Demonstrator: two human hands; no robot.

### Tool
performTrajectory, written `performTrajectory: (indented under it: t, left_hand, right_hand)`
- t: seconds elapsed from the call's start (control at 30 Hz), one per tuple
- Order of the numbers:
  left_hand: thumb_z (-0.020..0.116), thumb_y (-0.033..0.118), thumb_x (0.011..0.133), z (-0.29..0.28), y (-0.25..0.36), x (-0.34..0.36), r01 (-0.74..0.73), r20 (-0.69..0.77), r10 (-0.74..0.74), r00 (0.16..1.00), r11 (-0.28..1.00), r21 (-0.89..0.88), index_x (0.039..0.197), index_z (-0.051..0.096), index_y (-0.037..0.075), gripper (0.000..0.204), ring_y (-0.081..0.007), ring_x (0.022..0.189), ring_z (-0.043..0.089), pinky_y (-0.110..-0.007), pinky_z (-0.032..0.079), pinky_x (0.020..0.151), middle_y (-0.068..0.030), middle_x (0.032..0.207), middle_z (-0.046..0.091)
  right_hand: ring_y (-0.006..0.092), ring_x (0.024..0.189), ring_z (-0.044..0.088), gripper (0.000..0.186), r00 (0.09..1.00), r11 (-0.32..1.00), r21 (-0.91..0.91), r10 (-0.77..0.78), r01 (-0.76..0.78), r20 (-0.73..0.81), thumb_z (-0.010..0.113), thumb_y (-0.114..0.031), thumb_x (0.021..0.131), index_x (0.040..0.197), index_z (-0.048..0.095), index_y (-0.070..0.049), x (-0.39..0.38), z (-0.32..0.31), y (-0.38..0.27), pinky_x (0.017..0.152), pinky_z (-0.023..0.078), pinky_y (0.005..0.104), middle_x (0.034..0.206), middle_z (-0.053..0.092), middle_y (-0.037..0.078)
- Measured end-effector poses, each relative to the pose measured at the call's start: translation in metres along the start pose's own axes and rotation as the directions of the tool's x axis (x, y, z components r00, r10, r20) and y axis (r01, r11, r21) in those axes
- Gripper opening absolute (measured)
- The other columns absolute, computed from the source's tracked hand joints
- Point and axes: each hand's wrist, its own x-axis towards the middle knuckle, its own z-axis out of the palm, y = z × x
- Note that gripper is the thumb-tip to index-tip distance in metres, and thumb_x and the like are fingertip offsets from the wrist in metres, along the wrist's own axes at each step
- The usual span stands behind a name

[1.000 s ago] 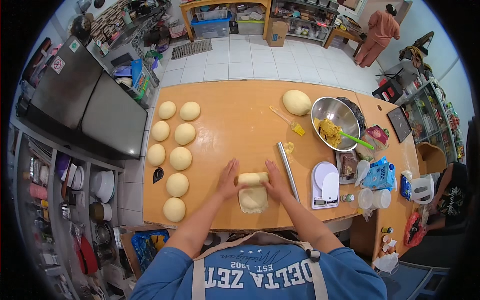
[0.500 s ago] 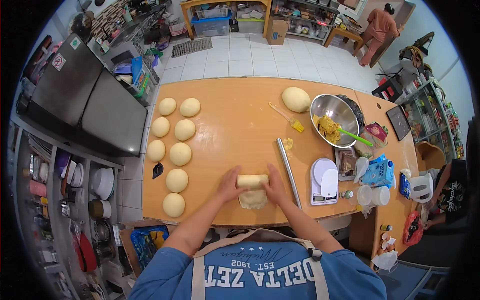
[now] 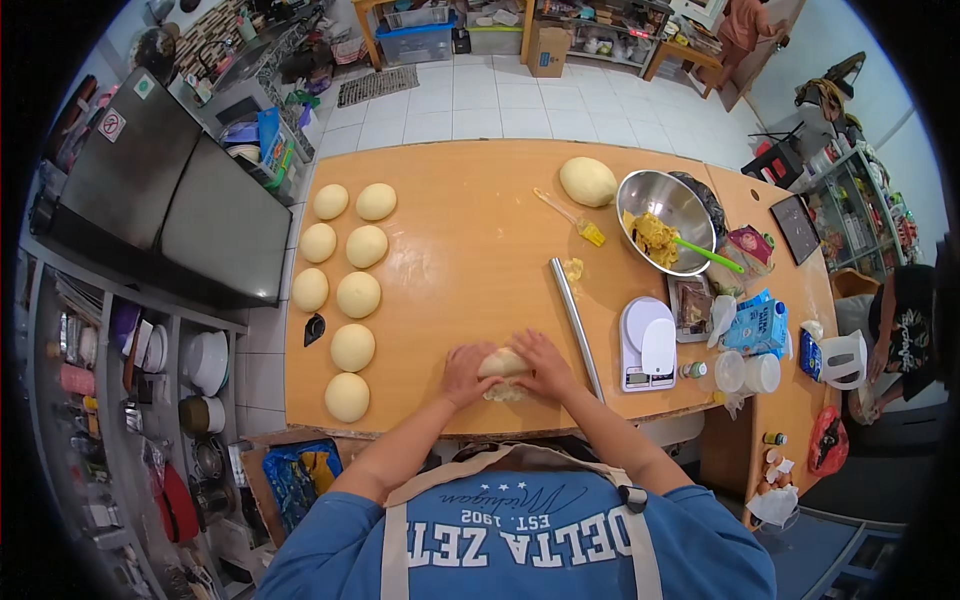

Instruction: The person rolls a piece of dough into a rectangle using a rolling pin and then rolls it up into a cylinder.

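Note:
Near the table's front edge, a partly rolled piece of pale dough lies between my hands. My left hand cups its left end, and my right hand wraps its right end with fingers over the top. Both thumbs press at the near side, where a short flat flap shows. Beside my right hand lies a slanted metal rod. Several smooth dough balls stand in two columns on the left. Further off are a larger dough lump and a pastry brush with yellow bristles.
A steel bowl holds yellow filling and a green-handled spatula. A white kitchen scale, a blue carton and plastic tubs stand at the right. Another person works beyond the table's right end; a fridge is at the left.
The dough has been rolled further toward me, and its flat flap is shorter. My hands have closed in over it, the right one more on top.

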Motion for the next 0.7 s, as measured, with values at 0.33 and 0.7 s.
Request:
performTrajectory:
  t: [0.33,0.7]
  left_hand:
    - [0.076,0.039,0.073,-0.031,-0.014,0.033,0.021,0.385,-0.006,0.923,0.999,-0.035,0.128,0.054,0.008,0.067,-0.0309,0.121,0.05,-0.041,0.038,0.104,-0.0126,0.124,0.058]
    - [0.076,0.039,0.082,-0.039,0.017,0.019,0.863,0.468,-0.742,0.48,0.303,-0.404,0.104,0.054,0.001,0.049,-0.0214,0.091,0.064,-0.034,0.054,0.076,-0.0124,0.099,0.062]
  right_hand:
    - [0.033,0.135,0.039,0.059,0.977,0.938,0.28,0.176,-0.202,0.116,0.071,-0.022,0.082,0.133,0.049,-0.002,0.01,0.006,0.007,0.112,0.03,0.0434,0.136,0.05,0.019]
    - [0.0199,0.086,0.067,0.065,0.568,0.422,0.512,0.806,-0.748,0.167,0.075,-0.018,0.082,0.135,0.044,0.004,-0.002,-0.006,-0.009,0.071,0.054,0.0293,0.102,0.068,0.016]
